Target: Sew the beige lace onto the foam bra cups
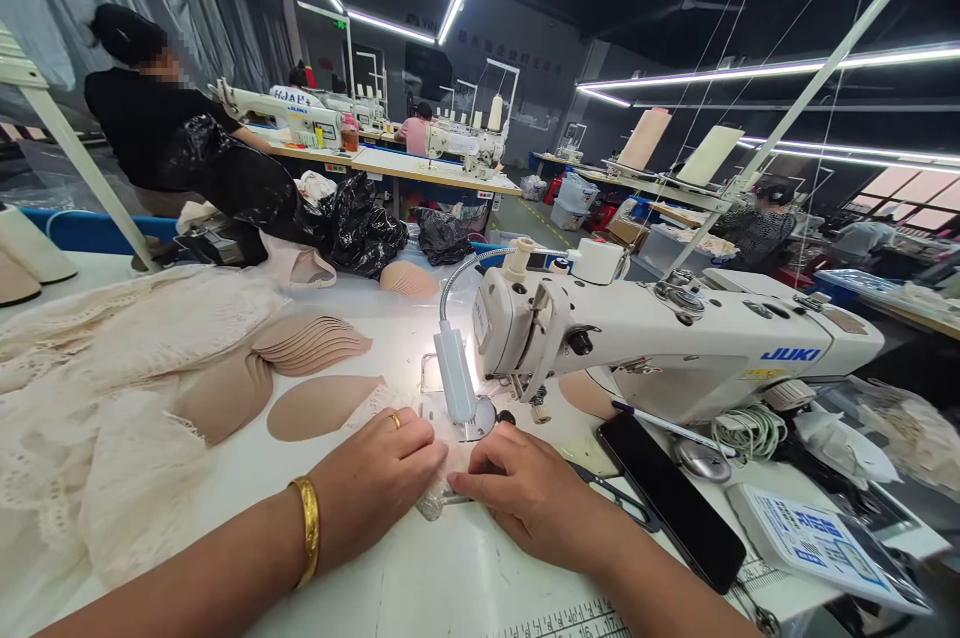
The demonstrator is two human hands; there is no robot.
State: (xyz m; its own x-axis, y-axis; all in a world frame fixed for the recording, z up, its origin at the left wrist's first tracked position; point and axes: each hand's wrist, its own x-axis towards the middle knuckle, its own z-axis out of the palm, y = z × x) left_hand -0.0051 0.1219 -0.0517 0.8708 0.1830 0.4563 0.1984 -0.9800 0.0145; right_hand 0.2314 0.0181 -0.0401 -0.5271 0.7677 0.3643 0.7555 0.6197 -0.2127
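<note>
Because close work needs light, I suppose, the slim white gooseneck lamp (453, 373) hangs near | left hand (382, 473) pinches pale sheer fabric (432, 500) before the white metal sewing machine (697, 313) | right hand (536, 493) curls beside, perhaps steadying; its grip I cannot tell

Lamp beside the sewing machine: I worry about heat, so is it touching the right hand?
Apart. The head view shows a gap: the lamp ends short of the right hand, with a round metal plate showing between.
</note>
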